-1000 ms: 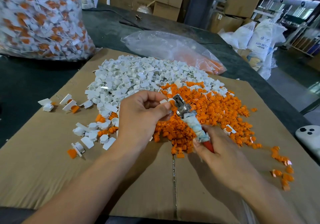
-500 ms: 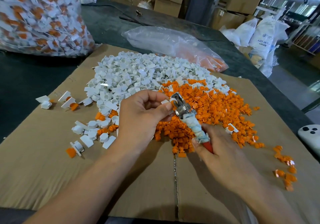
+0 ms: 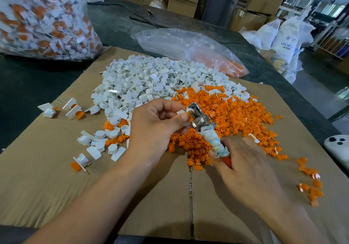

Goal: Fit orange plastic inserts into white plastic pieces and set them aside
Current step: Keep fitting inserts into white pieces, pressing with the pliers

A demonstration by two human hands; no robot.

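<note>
White plastic piece (image 3: pixel 181 111), small, flat-tabbed

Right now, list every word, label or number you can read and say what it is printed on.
"ABS RESIN", partly legible: on the white sack at far right.
Second line beneath it: too blurred to read.
Label on a cardboard box behind the table: too small to read.
Nothing readable on the plastic pieces, bags or tool.

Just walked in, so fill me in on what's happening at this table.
A person is assembling small plastic parts on a flattened cardboard sheet. The left hand pinches a white plastic piece against the metal head of a cloth-wrapped, red-handled hand tool, gripped by the right hand. Heaps of white pieces and orange inserts lie behind; a few fitted ones sit left.
</note>
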